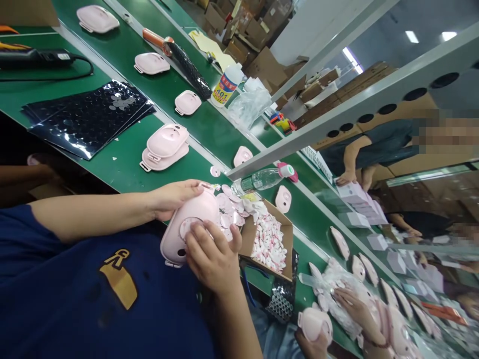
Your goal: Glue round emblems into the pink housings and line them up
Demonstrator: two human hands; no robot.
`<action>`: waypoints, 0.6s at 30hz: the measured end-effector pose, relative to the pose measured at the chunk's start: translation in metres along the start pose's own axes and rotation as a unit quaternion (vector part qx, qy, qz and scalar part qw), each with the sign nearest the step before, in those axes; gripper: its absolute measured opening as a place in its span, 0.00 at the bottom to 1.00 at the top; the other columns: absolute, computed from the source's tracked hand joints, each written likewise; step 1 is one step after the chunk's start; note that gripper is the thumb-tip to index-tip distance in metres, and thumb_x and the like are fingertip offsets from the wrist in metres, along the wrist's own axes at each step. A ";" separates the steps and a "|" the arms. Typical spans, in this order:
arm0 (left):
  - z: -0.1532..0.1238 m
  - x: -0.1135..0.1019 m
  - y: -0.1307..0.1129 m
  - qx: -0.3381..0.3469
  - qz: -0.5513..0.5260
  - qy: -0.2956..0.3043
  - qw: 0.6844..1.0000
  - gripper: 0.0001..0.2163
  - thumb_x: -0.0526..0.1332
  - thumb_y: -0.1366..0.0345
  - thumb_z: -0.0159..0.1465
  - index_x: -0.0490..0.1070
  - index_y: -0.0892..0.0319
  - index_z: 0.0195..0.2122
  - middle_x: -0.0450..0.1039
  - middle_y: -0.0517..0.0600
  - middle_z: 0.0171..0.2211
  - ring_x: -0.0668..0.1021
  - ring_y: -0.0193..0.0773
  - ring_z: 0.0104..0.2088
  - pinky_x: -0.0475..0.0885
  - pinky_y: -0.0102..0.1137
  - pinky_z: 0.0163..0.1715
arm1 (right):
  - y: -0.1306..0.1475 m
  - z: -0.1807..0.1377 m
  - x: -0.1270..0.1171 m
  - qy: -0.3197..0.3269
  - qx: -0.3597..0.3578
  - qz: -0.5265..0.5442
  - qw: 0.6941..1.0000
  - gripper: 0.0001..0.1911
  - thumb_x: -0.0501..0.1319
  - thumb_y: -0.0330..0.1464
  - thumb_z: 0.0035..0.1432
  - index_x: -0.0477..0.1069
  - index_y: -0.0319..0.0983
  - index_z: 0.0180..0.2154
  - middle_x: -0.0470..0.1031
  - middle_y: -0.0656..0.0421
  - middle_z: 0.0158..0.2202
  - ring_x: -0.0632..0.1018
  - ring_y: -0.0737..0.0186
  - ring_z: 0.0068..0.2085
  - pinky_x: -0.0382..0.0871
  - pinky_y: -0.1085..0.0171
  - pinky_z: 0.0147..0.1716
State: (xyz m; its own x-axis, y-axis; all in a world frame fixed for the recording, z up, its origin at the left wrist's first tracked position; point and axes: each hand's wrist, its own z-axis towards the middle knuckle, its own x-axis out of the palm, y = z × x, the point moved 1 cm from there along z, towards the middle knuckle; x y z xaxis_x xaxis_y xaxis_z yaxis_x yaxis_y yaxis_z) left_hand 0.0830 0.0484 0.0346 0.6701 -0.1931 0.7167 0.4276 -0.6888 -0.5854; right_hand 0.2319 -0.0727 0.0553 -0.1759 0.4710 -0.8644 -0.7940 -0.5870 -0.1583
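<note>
A glossy pale pink oval plastic case (pixel 200 207), with small tabs at its ends and a dark round hole, is held tilted in front of my chest. My left hand (pixel 172 199) grips its upper end, thumb and fingers closed round the edge. Bent fingers of my right hand (pixel 214 257) press on a round pale disc (pixel 188 228) in the middle of the case's face; they partly cover it. Loose round discs (pixel 226 207) lie in a pile on the bench just beyond. Two more pink cases (pixel 167 142) rest stacked nearby.
A cardboard box (pixel 287 244) of small white-and-pink pieces stands to the right, beside a clear bottle (pixel 260 180). Black sheets (pixel 97 117) and a glue bottle (pixel 227 85) lie farther off. Pink cases line the green bench (pixel 123 172). A co-worker's hand (pixel 354 304) works lower right.
</note>
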 end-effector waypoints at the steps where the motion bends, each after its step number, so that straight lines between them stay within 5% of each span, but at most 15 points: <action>1: 0.000 -0.001 0.000 -0.004 -0.002 -0.006 1.000 0.12 0.71 0.66 0.61 0.75 0.63 0.44 0.79 0.54 0.34 0.80 0.41 0.30 0.76 0.34 0.33 | 0.000 -0.001 0.001 -0.001 -0.004 -0.004 1.000 0.09 0.57 0.33 0.67 0.76 0.46 0.39 0.83 0.64 0.47 0.77 0.61 0.52 0.33 0.51 0.72; 10: -0.002 0.005 0.006 0.000 -0.012 -0.021 1.000 0.09 0.68 0.68 0.64 0.75 0.63 0.45 0.79 0.54 0.35 0.80 0.39 0.31 0.76 0.32 0.34 | 0.004 0.005 0.003 0.015 0.063 0.036 0.997 0.12 0.53 0.28 0.70 0.75 0.43 0.44 0.83 0.62 0.41 0.77 0.62 0.48 0.42 0.53 0.67; 18: -0.003 0.002 0.009 0.004 -0.006 -0.013 1.000 0.11 0.69 0.68 0.64 0.76 0.63 0.46 0.79 0.54 0.37 0.80 0.39 0.33 0.76 0.32 0.36 | 0.006 0.005 0.009 -0.011 0.069 0.059 0.996 0.10 0.54 0.27 0.70 0.73 0.42 0.40 0.81 0.62 0.37 0.74 0.62 0.40 0.56 0.57 0.49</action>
State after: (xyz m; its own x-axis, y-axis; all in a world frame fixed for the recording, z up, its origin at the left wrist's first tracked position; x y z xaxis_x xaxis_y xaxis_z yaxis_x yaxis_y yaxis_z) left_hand 0.0863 0.0399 0.0323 0.6801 -0.1658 0.7141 0.4408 -0.6859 -0.5790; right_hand 0.2233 -0.0688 0.0490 -0.2847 0.4184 -0.8625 -0.8393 -0.5435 0.0134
